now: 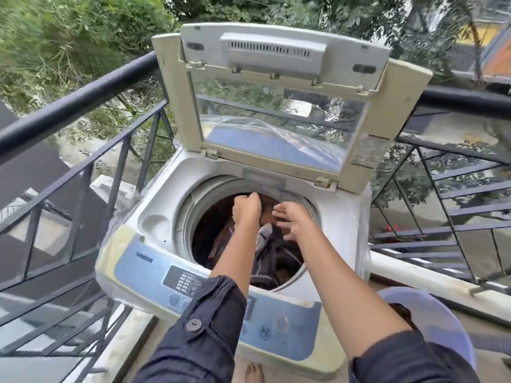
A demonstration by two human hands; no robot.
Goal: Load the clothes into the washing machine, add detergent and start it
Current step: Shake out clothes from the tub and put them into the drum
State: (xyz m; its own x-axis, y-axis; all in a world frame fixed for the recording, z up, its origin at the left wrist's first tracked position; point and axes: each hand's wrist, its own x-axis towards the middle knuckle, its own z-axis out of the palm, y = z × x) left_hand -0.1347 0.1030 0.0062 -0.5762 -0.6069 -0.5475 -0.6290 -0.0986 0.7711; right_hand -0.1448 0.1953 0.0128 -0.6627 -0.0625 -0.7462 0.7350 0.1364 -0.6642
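A white top-loading washing machine (pixel 154 205) with a blue control panel (pixel 143 275) stands on a balcony, its lid (pixel 276 111) raised upright. Dark and brownish clothes (pixel 273 258) lie heaped in the round drum. Both my arms reach over the panel into the drum opening. My left hand (pixel 247 210) is closed in a fist at the far side of the drum; whether it grips cloth I cannot tell. My right hand (pixel 293 219) hovers over the clothes with fingers spread, holding nothing. No detergent container shows.
A black metal railing (pixel 83 95) runs behind and on both sides of the machine. A pale blue tub (pixel 442 327) with some dark cloth stands on the floor at lower right. Metal stairs descend at the right. A bare foot (pixel 254 373) shows below the machine.
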